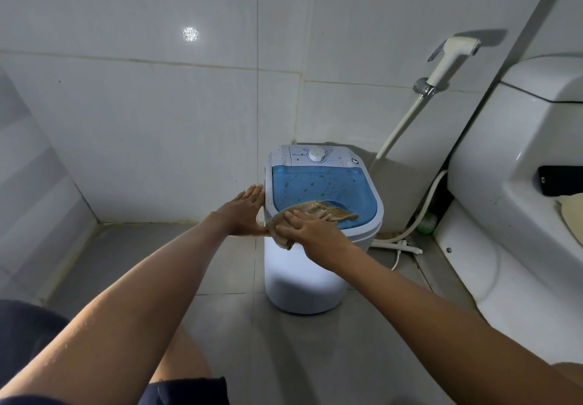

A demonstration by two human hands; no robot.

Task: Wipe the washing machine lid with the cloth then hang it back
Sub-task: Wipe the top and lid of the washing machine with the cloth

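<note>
Clearly the cloth (310,213) under my flat, straight-fingered right hand (310,231) is limp and light, bunching on the speckled blue lid (318,187), so I'd press mid-cloth while my open left hand (244,210) steadies the small washing machine (303,275).

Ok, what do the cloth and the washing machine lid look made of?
Tan cloth: coarse woven or netted fabric, going by its visible mesh texture and limp folds. Translucent blue washing machine lid: apparently smooth glossy plastic, speckled with brown spots.
</note>
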